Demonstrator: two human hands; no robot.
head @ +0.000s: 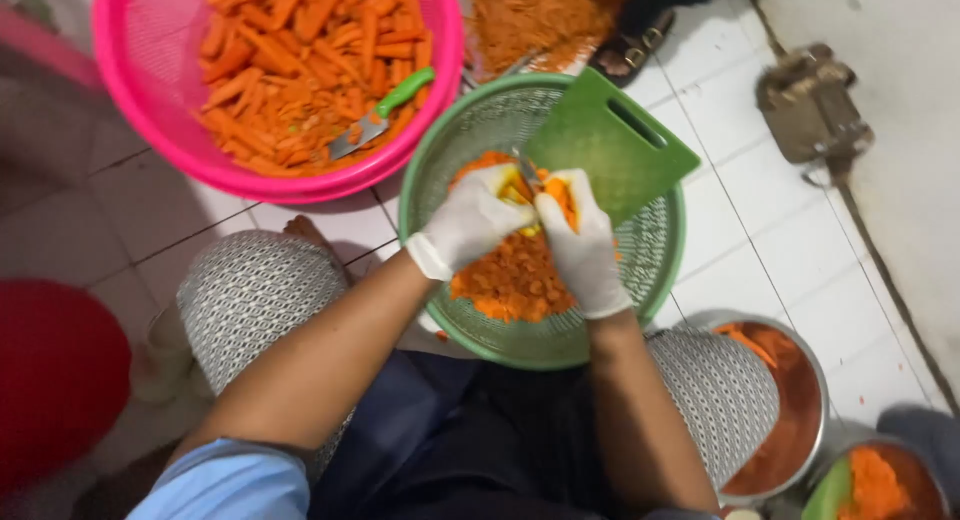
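Observation:
Both my hands wear white gloves and work over a green strainer basket (pixel 655 250) holding a heap of chopped carrot pieces (pixel 512 280). My left hand (pixel 470 220) grips a carrot (pixel 515 192). My right hand (pixel 585 245) is closed around a knife whose blade (pixel 527 170) pokes out above the carrot, cutting it. A green cutting board (pixel 610 145) leans inside the basket's far side, just beyond my hands.
A pink basket (pixel 130 90) of peeled carrot sticks with a green-handled knife (pixel 385 110) sits at the upper left. Grated carrot (pixel 535 15) lies beyond. A metal bowl (pixel 790 410) with carrot scraps stands at the right, another bowl (pixel 880 480) at the corner. My knees flank the basket on the white tiled floor.

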